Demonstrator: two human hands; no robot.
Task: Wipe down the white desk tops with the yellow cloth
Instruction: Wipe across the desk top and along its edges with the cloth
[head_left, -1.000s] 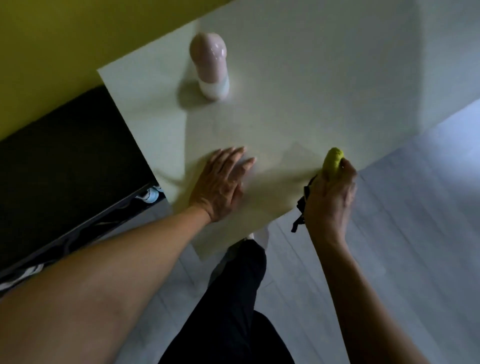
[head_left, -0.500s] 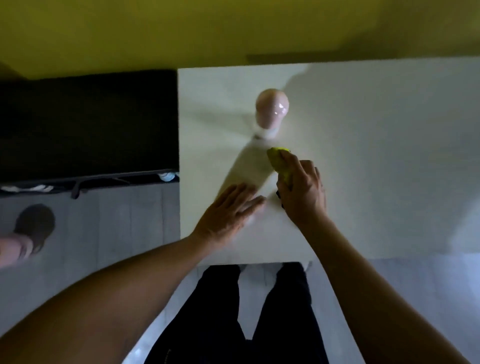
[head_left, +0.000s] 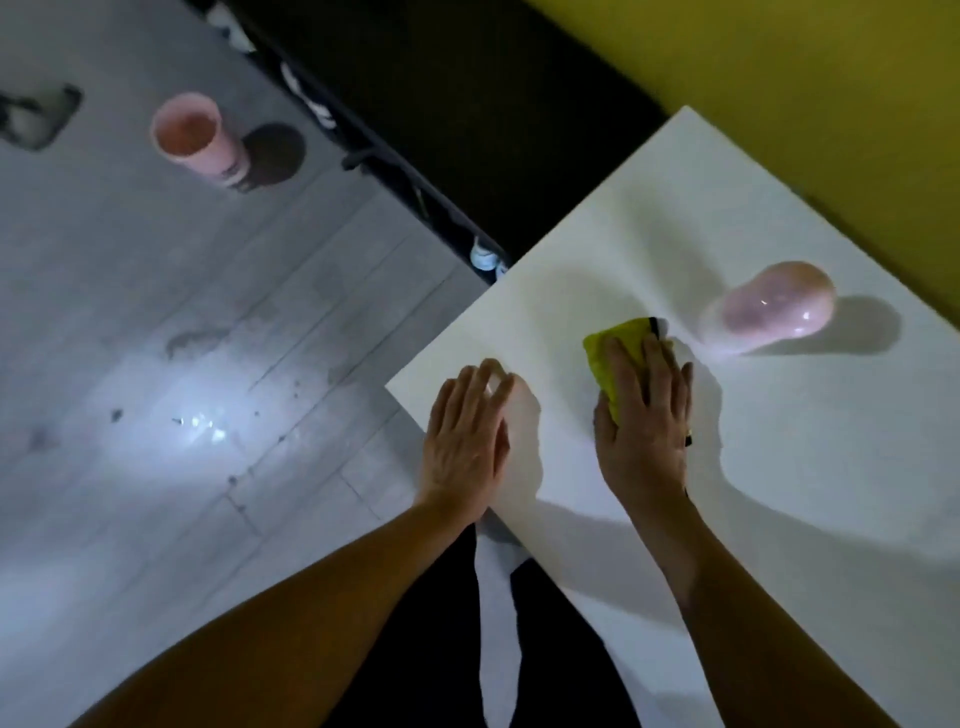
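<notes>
From the head view, the right hand (head_left: 644, 415) presses the cloth (head_left: 615, 345) flat on the bench (head_left: 779, 493) near its left corner, fingers straight and together. The left hand (head_left: 465, 436) rests there, fingers relaxed. A wide stroke could knock over the pink bottle (head_left: 769, 309) just beside the cloth.

The right hand (head_left: 644, 415) presses a yellow cloth (head_left: 615, 353) flat on the white desk (head_left: 779, 467), near a pink bottle (head_left: 769, 309). The left hand (head_left: 465, 436) rests flat beside it. A pink cup (head_left: 195, 137) stands on the floor (head_left: 156, 364).
</notes>
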